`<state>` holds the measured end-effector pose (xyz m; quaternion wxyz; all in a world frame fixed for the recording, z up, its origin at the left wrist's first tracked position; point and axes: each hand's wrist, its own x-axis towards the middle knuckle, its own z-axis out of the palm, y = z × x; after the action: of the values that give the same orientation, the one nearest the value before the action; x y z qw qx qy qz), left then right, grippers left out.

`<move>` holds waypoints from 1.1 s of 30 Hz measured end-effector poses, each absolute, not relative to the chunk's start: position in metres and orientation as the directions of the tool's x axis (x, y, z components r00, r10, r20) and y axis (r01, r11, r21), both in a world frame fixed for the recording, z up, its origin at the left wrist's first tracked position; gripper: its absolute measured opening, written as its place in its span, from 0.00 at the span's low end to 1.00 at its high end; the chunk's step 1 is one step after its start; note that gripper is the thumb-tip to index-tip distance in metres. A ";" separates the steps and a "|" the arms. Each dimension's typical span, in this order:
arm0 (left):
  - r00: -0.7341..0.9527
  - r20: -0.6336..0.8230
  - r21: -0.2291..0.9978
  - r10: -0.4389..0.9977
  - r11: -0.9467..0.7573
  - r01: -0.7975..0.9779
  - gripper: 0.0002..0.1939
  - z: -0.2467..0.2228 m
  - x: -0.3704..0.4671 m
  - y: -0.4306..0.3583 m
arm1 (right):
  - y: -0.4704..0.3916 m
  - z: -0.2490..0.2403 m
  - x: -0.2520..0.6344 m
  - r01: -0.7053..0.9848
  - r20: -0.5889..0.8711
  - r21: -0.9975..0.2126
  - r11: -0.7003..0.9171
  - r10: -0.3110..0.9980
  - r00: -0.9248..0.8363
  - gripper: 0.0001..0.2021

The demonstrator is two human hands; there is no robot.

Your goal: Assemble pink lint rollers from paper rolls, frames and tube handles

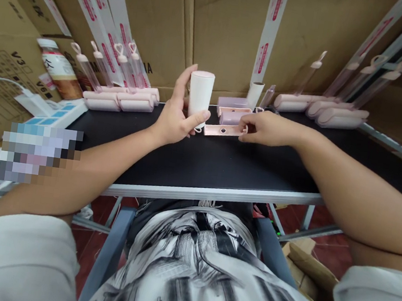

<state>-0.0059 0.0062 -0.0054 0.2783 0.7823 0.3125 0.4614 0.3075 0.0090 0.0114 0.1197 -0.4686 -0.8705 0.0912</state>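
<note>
My left hand point(171, 119) is closed round a white tapered cylinder point(200, 93) with a pale pink top, held upright above the black table. A small pale loop shows below it. At the table's middle, my right hand point(268, 128) pinches the right end of a long, shallow pink shell point(214, 131) with a dark hole in its middle. Just behind that shell lies a lilac rounded piece point(232, 117), partly covered by my right fingers. Farther back are another pink shell point(224, 110), a lilac block point(231, 101) and a white cup-like part point(254, 96).
Pink devices with clear tubes and loops stand at back left point(100, 100) and back right point(342, 118). A drink bottle point(58, 70) and a power strip point(61, 115) are at left. Cardboard point(227, 30) walls the back; a metal rail point(217, 192) edges the front.
</note>
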 end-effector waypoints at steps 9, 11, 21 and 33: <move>0.387 0.465 0.828 0.796 -0.546 0.129 0.62 -0.005 -0.002 0.015 | 0.000 0.013 0.304 0.736 0.352 -0.273 0.619 0.776 -0.523 0.09; 0.397 0.453 0.836 0.798 -0.535 0.122 0.60 -0.007 -0.001 0.015 | -0.001 0.009 0.299 0.710 0.365 -0.245 0.660 0.742 -0.563 0.11; 0.465 0.438 0.841 0.769 -0.534 0.092 0.58 -0.010 0.010 0.006 | -0.012 -0.001 0.277 0.611 0.315 -0.295 0.735 0.679 -0.664 0.11; 0.642 0.031 0.902 0.766 -0.298 0.313 0.52 -0.003 0.007 -0.006 | -0.010 0.000 0.277 0.512 0.073 -0.745 0.427 0.816 -0.573 0.08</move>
<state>0.0072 -0.0055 -0.0029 0.4778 0.7698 0.3505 0.2375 0.2771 -0.0095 0.0003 0.2185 -0.4072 -0.8158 0.3477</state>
